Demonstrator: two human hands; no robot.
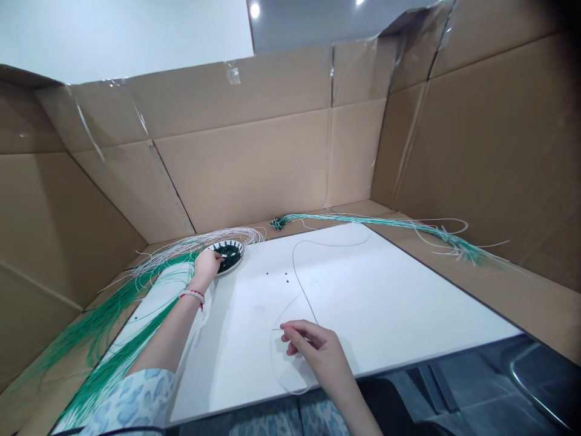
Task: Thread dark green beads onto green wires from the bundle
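My left hand (pixel 208 266) reaches into a small white dish with a dark striped rim (pixel 242 247). Its fingers are closed together among small dark beads (pixel 230 254), and whatever they pinch is hidden. Over the near part of the white board (pixel 254 363), my right hand (pixel 313 345) is closed in a pinch on a thin thread (pixel 294 260). A short straight end pokes out to the left of the fingertips. From the hand the thread curves away across the board towards its far edge, and a fainter loop hangs below the fingers.
Green strands (pixel 122 369) lie along the board's left side, beside white cords (pixel 181 245). A green and white bundle (pixel 376 220) stretches along the far edge to the right. Several loose dark beads (pixel 287 278) dot the board. Cardboard walls (pixel 254 163) enclose the back and sides.
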